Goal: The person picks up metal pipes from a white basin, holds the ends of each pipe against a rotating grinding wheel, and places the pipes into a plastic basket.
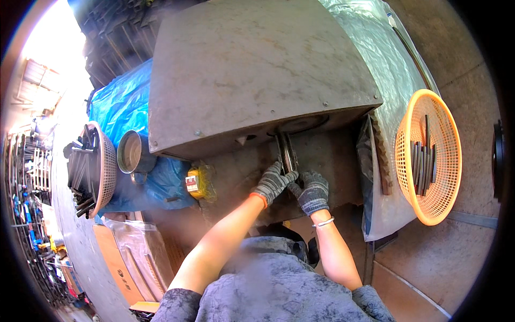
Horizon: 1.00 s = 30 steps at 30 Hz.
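Both my hands wear grey knit gloves and meet at the front of a large grey metal machine (252,70). My left hand (272,181) grips the lower end of a short metal bar (288,153) that stands upright in the machine's dark opening. My right hand (312,191) sits just right of it, fingers curled, touching the same bar at its base. A thin bracelet is on my right wrist. The bar's top end disappears under the machine's housing.
An orange plastic basket (429,204) with several dark metal rods lies on the floor at the right. A second basket (107,169) full of rods stands at the left, beside a metal can (130,152) and blue plastic sheeting (123,102). Cardboard (115,263) lies at lower left.
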Available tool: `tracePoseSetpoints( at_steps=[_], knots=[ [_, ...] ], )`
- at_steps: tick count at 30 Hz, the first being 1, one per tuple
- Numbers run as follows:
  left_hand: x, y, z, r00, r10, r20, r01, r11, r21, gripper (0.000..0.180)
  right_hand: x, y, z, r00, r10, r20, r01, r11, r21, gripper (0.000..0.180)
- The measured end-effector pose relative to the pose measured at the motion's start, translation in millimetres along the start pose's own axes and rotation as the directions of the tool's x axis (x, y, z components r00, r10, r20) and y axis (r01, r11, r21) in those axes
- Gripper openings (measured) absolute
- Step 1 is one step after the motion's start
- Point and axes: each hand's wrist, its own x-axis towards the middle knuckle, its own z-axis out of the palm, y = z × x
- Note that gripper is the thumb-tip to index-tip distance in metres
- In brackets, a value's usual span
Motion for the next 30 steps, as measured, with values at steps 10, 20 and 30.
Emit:
tracePoseSetpoints(
  at_steps=[10,20,30],
  knots=[
    [3.3,-6.2,1.3,1.000,0.020,-0.018,-0.020,1.000,0.007,0.044,-1.1,14.4,13.9,0.994,-0.052,-0.091,0.065,0.986,0.153,0.035],
    [-10.2,25.4,-6.3,0.999,-0.050,-0.015,0.051,0.996,0.070,0.061,0.4,13.7,15.4,0.987,-0.091,-0.134,0.110,0.984,0.143,0.039],
    [-4.9,17.2,-8.5,0.999,-0.046,0.004,0.045,0.995,0.094,0.060,2.0,23.6,27.1,1.000,0.024,0.009,-0.025,0.915,0.402,0.038]
  ],
)
